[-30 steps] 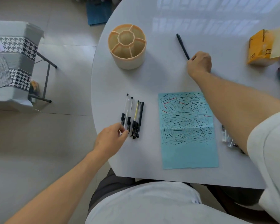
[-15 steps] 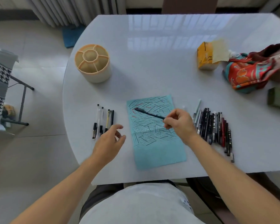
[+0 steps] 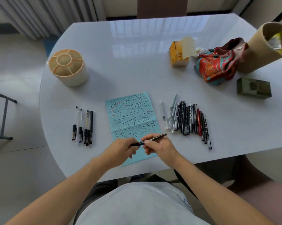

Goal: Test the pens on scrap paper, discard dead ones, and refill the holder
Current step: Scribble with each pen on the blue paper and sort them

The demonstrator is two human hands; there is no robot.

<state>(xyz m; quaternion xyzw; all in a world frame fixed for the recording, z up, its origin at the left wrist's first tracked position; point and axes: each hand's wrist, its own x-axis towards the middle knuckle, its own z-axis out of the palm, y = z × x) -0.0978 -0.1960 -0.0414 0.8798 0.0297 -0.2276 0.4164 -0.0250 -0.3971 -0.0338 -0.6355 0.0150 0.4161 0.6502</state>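
Note:
A dark pen (image 3: 158, 137) lies across both my hands above the near end of the blue scrap paper (image 3: 132, 114), which is covered in ink strokes. My left hand (image 3: 120, 150) grips the pen's left end and my right hand (image 3: 159, 146) pinches its middle. Left of the paper, several pens (image 3: 83, 125) lie side by side. A larger row of pens (image 3: 187, 120) lies right of the paper. The beige round pen holder (image 3: 68, 67), divided into compartments, stands at the far left with nothing showing in it.
The round white table (image 3: 137, 62) also bears a yellow carton (image 3: 177, 54), a red patterned cloth (image 3: 216, 65), a dark green box (image 3: 254, 88) and a tall tan tube (image 3: 265, 46) at the right. A chair frame (image 3: 3, 117) stands on the floor to the left.
My right hand picked the dark pen up from the far side of the table and carried it over the paper. My left hand left the left pen group and took hold of the pen's end.

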